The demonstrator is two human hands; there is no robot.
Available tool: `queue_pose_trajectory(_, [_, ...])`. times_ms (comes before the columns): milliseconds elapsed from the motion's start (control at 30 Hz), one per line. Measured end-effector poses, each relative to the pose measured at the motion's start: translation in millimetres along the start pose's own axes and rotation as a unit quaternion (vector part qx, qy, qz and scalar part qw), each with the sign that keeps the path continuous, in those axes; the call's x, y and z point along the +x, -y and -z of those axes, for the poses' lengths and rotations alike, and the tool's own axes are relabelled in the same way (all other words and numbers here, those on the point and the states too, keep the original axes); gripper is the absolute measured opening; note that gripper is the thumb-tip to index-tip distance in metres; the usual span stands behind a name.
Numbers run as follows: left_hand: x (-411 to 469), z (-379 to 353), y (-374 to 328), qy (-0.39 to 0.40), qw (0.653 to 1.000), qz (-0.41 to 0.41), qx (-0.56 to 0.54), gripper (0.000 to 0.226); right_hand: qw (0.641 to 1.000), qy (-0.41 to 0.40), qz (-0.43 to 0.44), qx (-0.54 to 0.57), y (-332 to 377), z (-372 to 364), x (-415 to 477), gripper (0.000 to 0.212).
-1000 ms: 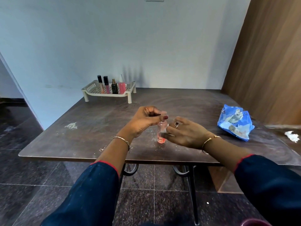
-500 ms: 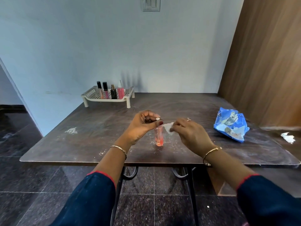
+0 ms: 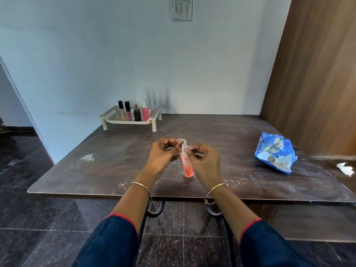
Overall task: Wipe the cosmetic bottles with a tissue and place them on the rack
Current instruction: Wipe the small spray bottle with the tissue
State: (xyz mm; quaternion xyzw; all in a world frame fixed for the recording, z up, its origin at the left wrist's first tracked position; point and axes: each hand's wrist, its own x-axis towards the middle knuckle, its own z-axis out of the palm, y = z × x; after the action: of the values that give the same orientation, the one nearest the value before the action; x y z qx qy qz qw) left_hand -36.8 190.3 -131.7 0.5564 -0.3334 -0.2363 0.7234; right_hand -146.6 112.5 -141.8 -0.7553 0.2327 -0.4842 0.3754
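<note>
At frame centre your left hand fingers pinch one pink bottle near its top; your right hand fingers press one tissue against its cap. Upper left, one rack on the bench holds four bottles. One blue packet lies right.

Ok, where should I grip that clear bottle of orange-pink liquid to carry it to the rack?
Grip the clear bottle of orange-pink liquid around its bare lower body, from the right side. It is slim and tilted, and the left hand and the tissue crowd its top.
</note>
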Motion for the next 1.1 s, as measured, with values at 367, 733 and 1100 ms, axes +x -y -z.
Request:
queue_pose_trajectory(367, [12, 1, 6, -0.04, 0.999, 0.03, -0.007, 0.005, 0.976, 0.064, 0.098, -0.185, -12, -12, -1, 0.01])
queue_pose_trajectory(733, [21, -2, 2, -0.009, 0.999, 0.033, 0.025, 0.007, 0.949, 0.101, 0.098, -0.281, -28, -2, -37, 0.006])
queue_pose_trajectory(1100, [15, 7, 7, 0.025, 0.999, 0.021, 0.004, 0.015, 0.995, 0.025, 0.019, -0.099, -8, -7, -9, 0.011])
